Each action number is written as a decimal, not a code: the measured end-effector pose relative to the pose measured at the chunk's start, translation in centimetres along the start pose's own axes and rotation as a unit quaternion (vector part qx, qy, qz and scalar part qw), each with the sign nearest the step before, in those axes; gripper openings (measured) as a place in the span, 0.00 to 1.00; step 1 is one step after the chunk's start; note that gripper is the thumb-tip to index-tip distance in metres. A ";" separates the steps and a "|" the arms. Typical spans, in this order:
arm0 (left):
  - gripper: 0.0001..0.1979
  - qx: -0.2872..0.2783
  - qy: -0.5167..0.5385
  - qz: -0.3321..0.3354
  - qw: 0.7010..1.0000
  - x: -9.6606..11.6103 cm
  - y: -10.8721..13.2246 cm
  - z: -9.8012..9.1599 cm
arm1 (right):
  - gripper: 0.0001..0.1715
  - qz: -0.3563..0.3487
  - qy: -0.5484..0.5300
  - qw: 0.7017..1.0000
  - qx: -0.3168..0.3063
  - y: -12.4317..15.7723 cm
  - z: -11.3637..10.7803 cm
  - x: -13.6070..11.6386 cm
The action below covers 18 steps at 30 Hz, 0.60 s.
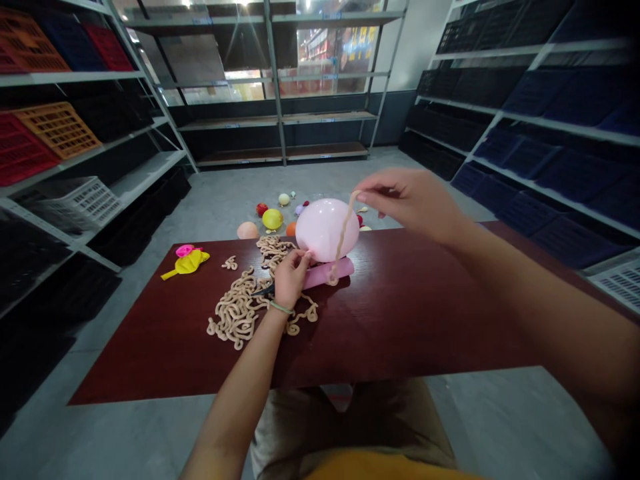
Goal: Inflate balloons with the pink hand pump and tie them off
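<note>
An inflated pale pink balloon (325,228) is above the table's far edge. My left hand (291,277) is closed on it at its lower left, pinching near the neck. Higher up at the right, my right hand (400,200) pinches the upper end of a beige cord (343,233), which hangs in front of the balloon with its curled lower end near the table. Beneath the balloon lies a pink cylinder with a black tapered tip, like a balloon hand pump (329,274), partly hidden by my left hand. A tangled pile of beige cords (237,310) spreads around my left wrist.
Deflated yellow (193,261) and pink balloons (185,251) lie on the left of the dark red table (400,320). Several inflated balloons, one yellow (273,219), rest on the floor beyond. Shelves with crates (60,133) stand on both sides; a metal rack (280,120) stands behind.
</note>
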<state>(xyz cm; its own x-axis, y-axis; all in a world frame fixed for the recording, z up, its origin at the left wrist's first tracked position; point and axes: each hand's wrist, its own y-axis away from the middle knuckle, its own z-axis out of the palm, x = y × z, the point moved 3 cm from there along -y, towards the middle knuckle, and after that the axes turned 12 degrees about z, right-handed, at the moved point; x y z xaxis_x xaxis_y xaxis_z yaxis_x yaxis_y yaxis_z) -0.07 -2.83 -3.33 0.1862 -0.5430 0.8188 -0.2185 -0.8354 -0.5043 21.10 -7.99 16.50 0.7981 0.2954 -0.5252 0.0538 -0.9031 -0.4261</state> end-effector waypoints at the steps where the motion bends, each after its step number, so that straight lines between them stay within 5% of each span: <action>1: 0.14 0.001 -0.001 0.001 1.000 0.1 0.0 0.0 | 0.16 -0.002 0.003 1.000 0.005 -0.4 -0.2 -0.3; 12: 0.15 0.004 -0.037 0.011 0.999 0.7 -0.1 -0.5 | 0.12 -0.019 0.012 0.997 0.068 -3.7 -1.6 -3.1; 18: 0.13 -0.010 -0.091 0.053 0.994 1.3 0.1 -0.7 | 0.09 -0.035 0.051 0.995 0.076 -8.2 -0.9 -5.5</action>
<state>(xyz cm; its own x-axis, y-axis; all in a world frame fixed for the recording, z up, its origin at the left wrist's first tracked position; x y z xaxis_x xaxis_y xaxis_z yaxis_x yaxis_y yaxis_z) -0.54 -3.55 -2.12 0.3313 -0.6353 0.6976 -0.2654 -0.7722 -0.5773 16.80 -2.48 23.62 0.8522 0.3162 -0.4168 0.0267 -0.8219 -0.5690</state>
